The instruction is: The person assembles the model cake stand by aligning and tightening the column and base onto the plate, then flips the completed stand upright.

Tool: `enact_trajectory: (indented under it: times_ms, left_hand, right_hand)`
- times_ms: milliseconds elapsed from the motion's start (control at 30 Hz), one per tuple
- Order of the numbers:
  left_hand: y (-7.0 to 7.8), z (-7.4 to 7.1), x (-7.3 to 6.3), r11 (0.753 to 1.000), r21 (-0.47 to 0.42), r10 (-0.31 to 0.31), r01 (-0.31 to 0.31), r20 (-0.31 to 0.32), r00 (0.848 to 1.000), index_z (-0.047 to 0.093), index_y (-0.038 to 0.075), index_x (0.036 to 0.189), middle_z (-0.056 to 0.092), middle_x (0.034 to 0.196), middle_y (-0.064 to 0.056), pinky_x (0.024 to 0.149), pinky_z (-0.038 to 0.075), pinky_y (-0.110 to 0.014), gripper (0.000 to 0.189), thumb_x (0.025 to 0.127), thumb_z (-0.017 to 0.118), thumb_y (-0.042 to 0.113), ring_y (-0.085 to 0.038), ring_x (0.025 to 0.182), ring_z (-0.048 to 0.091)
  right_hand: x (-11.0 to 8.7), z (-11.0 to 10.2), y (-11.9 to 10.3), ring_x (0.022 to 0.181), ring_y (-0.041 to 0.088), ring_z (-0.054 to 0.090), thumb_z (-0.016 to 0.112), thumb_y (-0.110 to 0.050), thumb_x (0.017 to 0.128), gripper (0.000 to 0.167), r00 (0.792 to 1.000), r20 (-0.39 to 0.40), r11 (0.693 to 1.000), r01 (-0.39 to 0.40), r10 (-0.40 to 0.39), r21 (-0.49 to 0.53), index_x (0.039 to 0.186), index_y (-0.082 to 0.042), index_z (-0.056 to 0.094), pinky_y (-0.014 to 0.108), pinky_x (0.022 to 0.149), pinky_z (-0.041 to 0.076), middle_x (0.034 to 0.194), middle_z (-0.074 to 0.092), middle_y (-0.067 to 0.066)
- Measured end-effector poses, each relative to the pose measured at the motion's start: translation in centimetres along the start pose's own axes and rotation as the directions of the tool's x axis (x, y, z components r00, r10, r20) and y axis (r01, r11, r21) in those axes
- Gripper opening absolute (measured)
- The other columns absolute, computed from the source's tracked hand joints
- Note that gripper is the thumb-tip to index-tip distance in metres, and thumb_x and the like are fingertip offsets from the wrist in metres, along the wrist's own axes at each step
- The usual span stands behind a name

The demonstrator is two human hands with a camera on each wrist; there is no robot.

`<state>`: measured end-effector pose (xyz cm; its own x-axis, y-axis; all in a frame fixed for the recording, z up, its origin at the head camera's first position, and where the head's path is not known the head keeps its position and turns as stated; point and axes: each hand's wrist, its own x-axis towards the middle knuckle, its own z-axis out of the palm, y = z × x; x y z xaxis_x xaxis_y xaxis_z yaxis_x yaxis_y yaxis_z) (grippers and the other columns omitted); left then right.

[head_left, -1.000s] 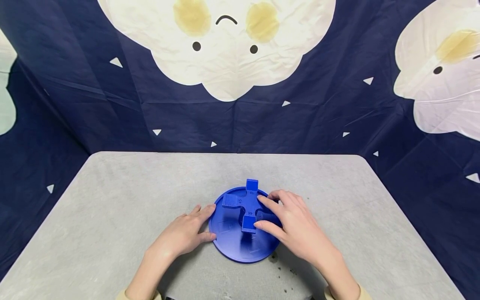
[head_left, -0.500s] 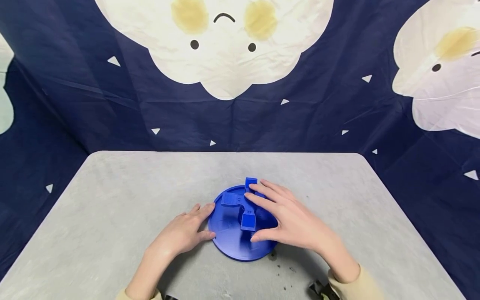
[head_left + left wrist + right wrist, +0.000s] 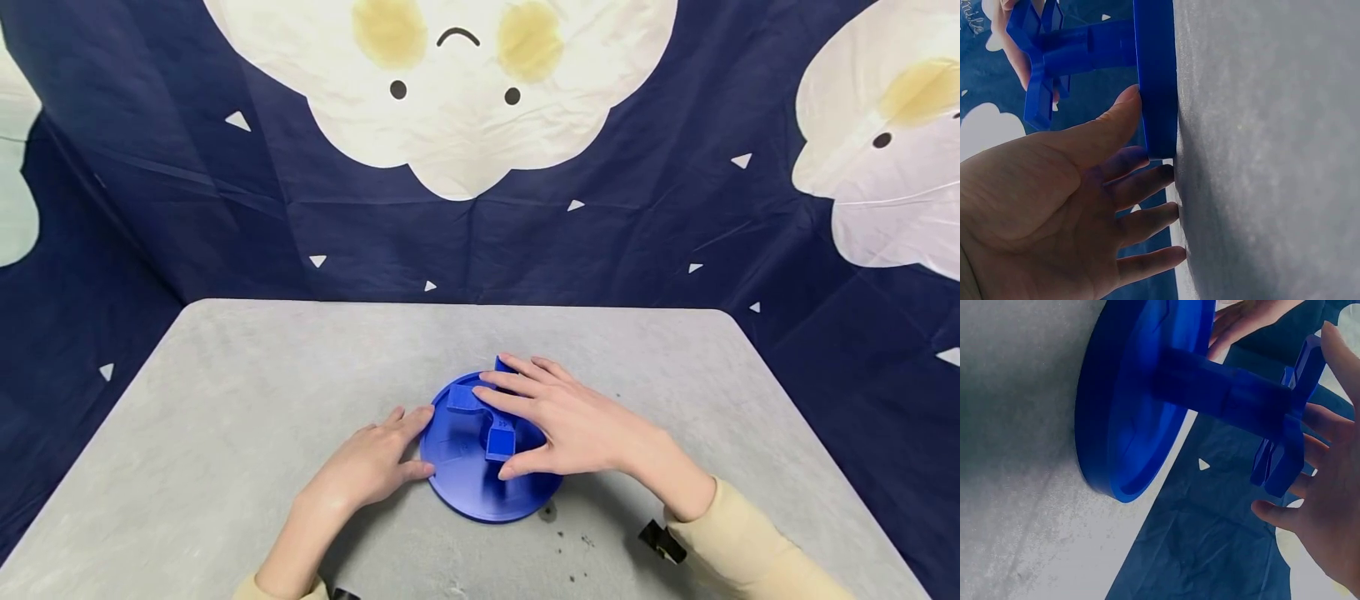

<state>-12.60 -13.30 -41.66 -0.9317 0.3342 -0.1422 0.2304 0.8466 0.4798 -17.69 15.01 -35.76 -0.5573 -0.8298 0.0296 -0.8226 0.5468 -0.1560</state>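
Note:
A blue round base with a raised rim lies flat on the grey tabletop. From its middle rises a thick post, topped by a four-armed blue cross with blocky arm ends and small numbers. My left hand rests at the base's left rim, thumb and forefinger touching its edge; the other fingers reach out spread toward the table in the left wrist view. My right hand spreads over the cross from the right, its thumb by the near arm and its fingers across the far side, hiding the right arm.
The grey table stretches around the base, with dark specks in front of it. A navy cloth with white cloud prints hangs behind and at the sides. Near the right sleeve is a small black piece.
My right hand has shifted from the near and right arms of the cross to farther across its top, fingers spreading. The left hand, base and cross stay put.

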Motion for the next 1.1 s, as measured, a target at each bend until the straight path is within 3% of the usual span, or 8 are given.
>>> enact_trajectory:
  times_ms: [300,567,900,1100]
  left_hand:
    - [0.1,0.0,0.0,1.0,0.006,0.003,-0.003,0.0,1.0,0.047,0.008,0.155,0.049,0.159,-0.014,0.117,0.037,-0.069,0.074,0.093,0.075,0.037,-0.046,0.148,0.042]
    - [0.2,0.0,0.1,1.0,0.014,-0.001,0.001,0.01,1.0,0.046,0.008,0.155,0.048,0.16,-0.014,0.117,0.037,-0.069,0.075,0.093,0.074,0.038,-0.046,0.149,0.041]
    - [0.4,-0.3,0.1,0.999,0.032,-0.006,0.006,0.011,1.0,0.045,0.007,0.156,0.048,0.159,-0.016,0.116,0.038,-0.069,0.076,0.093,0.074,0.04,-0.047,0.148,0.041]
    - [0.4,-0.4,0.0,0.999,0.04,0.001,-0.002,0.021,1.0,0.046,0.007,0.155,0.05,0.158,-0.016,0.115,0.04,-0.069,0.077,0.092,0.075,0.04,-0.048,0.147,0.043]
  right_hand:
    - [-0.2,0.2,0.0,0.162,0.027,0.021,0.059,-0.076,0.088,0.091,1.0,-0.004,1.0,-0.009,0.009,-0.012,0.162,-0.029,0.033,0.06,0.129,0.025,0.169,0.035,-0.004]
    - [-1.5,0.6,0.7,0.162,0.027,0.019,0.06,-0.074,0.089,0.091,0.998,-0.032,0.998,-0.045,0.047,0.053,0.163,-0.032,0.029,0.059,0.129,0.025,0.174,0.021,-0.005]
    - [-3.2,0.9,2.2,0.158,0.026,0.031,0.067,-0.065,0.09,0.089,0.989,-0.112,0.993,-0.085,0.093,0.079,0.164,-0.036,0.026,0.056,0.124,0.036,0.171,0.028,0.0]
    - [-4.0,1.5,2.9,0.154,0.024,0.039,0.071,-0.062,0.089,0.094,0.982,-0.148,0.992,-0.112,0.119,0.055,0.164,-0.028,0.026,0.054,0.121,0.041,0.168,0.035,0.002]
